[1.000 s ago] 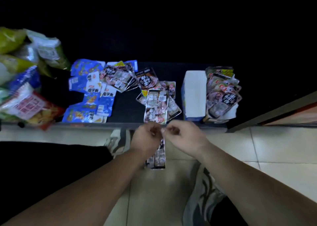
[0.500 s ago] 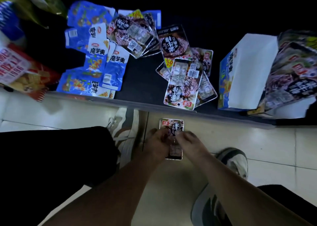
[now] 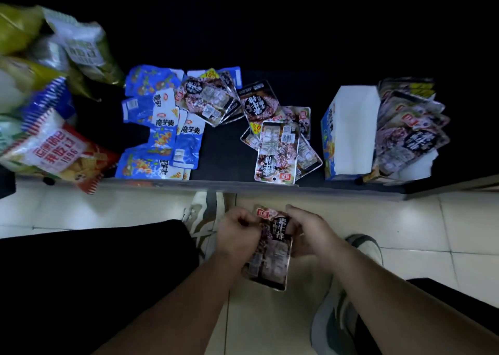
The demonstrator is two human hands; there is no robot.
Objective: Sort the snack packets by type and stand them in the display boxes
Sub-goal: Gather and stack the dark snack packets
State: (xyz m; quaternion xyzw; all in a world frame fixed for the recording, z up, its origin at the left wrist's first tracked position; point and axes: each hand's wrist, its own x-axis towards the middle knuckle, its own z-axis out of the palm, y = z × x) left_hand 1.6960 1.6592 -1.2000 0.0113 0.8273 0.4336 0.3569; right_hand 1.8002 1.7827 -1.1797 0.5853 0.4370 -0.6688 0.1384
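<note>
While between left hand (image 3: 239,234) and right hand (image 3: 310,230), packet (image 3: 272,255) lengthwise toward shelf (image 3: 224,152)

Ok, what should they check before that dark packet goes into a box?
1. Grip: the left hand and right hand both hold the dark packet by its edges: ok.
2. Type: its dark print matches the boxed packets at the far right: ok.
3. One packet or several in the hands: cannot tell.
4. Room left in the far-right box: cannot tell, it looks crowded.
5. Boxed packets standing straight: not ok, they lean and fan out.
6. Opening of the blue-and-white box: cannot tell, only a white panel and a blue side show.
</note>
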